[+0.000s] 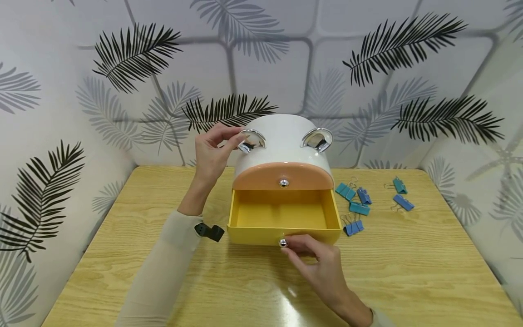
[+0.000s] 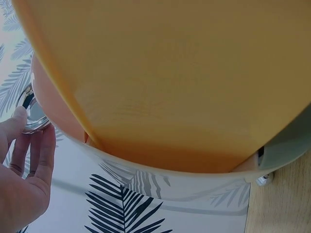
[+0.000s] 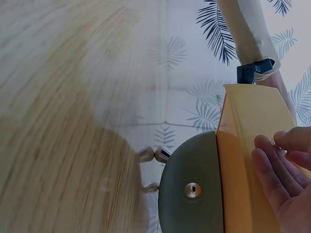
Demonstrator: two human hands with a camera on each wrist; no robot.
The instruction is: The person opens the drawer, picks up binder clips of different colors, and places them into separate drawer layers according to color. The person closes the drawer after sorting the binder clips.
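A white bear-eared drawer box [image 1: 282, 125] stands on the table, its yellow drawer [image 1: 286, 234] pulled out below a peach-coloured top drawer [image 1: 261, 178]. My left hand [image 1: 213, 147] pinches the silver ear [image 1: 252, 138] on the box's left side between thumb and fingers. At the drawer's front, my right hand [image 1: 320, 268] pinches the round silver knob [image 1: 283, 242], mostly covered by the fingers in the right wrist view. A dark green lower drawer [image 3: 194, 165] shows there, pushed in, with its own knob. The left wrist view looks onto the yellow drawer's surface [image 2: 170, 73].
Several teal and blue binder clips lie right of the box, among them a teal clip [image 1: 359, 208] and a blue clip [image 1: 353, 227]. Farther right is another blue clip [image 1: 403, 202]. A leaf-patterned wall covering [image 1: 269, 68] rises behind the wooden table [image 1: 425, 272].
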